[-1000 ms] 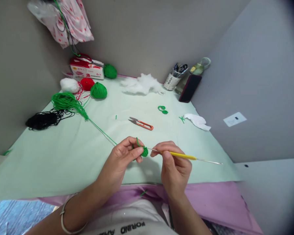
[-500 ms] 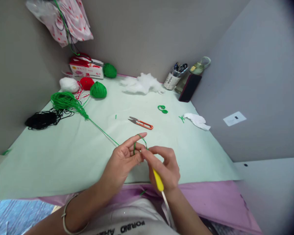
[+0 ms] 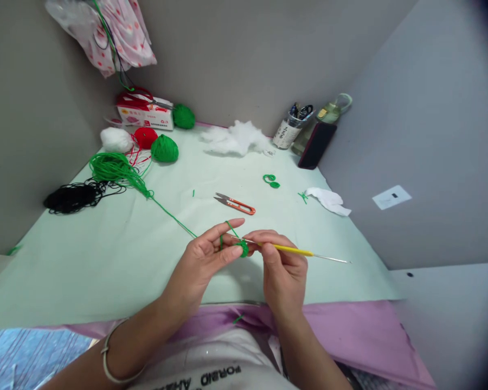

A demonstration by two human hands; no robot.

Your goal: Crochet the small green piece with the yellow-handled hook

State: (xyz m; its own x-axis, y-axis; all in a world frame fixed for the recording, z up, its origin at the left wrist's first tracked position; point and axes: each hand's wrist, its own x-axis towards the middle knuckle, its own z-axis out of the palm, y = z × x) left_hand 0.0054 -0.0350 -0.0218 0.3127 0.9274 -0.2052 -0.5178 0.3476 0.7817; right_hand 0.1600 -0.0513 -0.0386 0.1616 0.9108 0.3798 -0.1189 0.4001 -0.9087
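Between thumb and fingers, my left hand (image 3: 203,257) pinches a small green crochet piece (image 3: 243,248). Green yarn (image 3: 173,218) loops around its raised index finger and runs back to a loose green skein (image 3: 114,168) on the left. My right hand (image 3: 285,265) is closed on the yellow grip of a crochet hook (image 3: 295,249). The hook lies nearly level, its left tip at the top of the green piece and its other metal end pointing right. Beyond the hands lie orange-handled thread snips (image 3: 235,203).
At the left are black yarn (image 3: 73,197) and white, red and green balls (image 3: 165,149), with scissors on a box (image 3: 146,115) behind. White stuffing (image 3: 238,139), a pen cup (image 3: 287,132), a phone (image 3: 317,145) and a bottle stand at the back. A green curled piece (image 3: 271,181) and white scrap (image 3: 329,201) lie right.
My right hand has turned the crochet hook from pointing toward my body to nearly level. The green piece, hidden before, now shows at my left fingertips.
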